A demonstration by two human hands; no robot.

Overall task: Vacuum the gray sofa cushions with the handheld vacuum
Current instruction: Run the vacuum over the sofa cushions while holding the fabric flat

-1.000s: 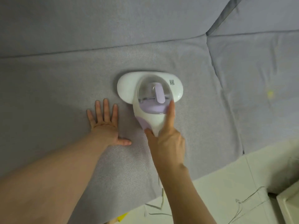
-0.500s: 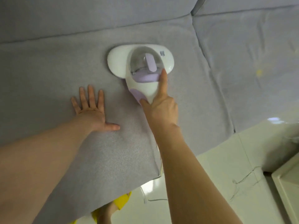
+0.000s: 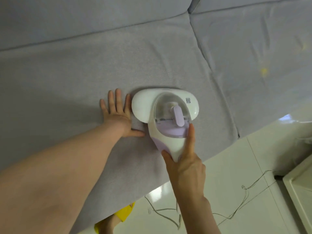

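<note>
A white and lilac handheld vacuum [image 3: 166,112] with a clear dust cup lies flat on the gray seat cushion [image 3: 70,78], near the cushion's front edge. My right hand [image 3: 184,163] grips its handle from behind, index finger stretched along the right side of the body. Just left of the vacuum's wide head, my left hand [image 3: 118,115] presses flat on the fabric with fingers spread, almost touching the head. A second gray seat cushion [image 3: 263,48] lies to the right, past a seam.
The sofa backrest [image 3: 84,16] runs along the top. White tiled floor [image 3: 244,166] lies below the sofa's front edge, with a thin cord [image 3: 236,211] trailing across it. A white furniture corner [image 3: 300,186] stands at the right. A foot in a yellow slipper [image 3: 121,215] shows at the bottom.
The vacuum has been drawn back toward the cushion's front edge after being pushed toward the backrest. My left hand stays flat on the fabric and now sits right beside the vacuum head.
</note>
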